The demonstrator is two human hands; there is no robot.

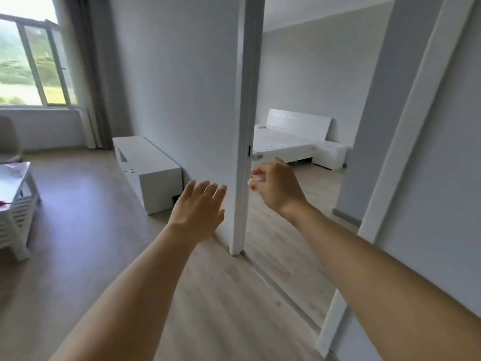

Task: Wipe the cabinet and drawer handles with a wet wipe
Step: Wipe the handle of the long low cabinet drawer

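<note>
- The open door (182, 87) stands edge-on between your hands; its lever handle (256, 154) pokes out on the bedroom side.
- The low white cabinet (147, 165) along the wall is well apart, and I judge it unwiped.
- Your left hand (197, 217) is flat, fingers released.
- Your right hand (278, 186) pinches the wet wipe (256, 178) just below that lever.
- Next, I judge, carry the wipe to a handle.

Soft daylight enters through the large white-framed glass window (33, 63) at upper left, whose top pane is blown out to white. The grey walls are evenly, mildly lit with faint shadows. Wide-angle distortion bends the white door frame (406, 142) at right. Slight motion blur softens everything.
</note>
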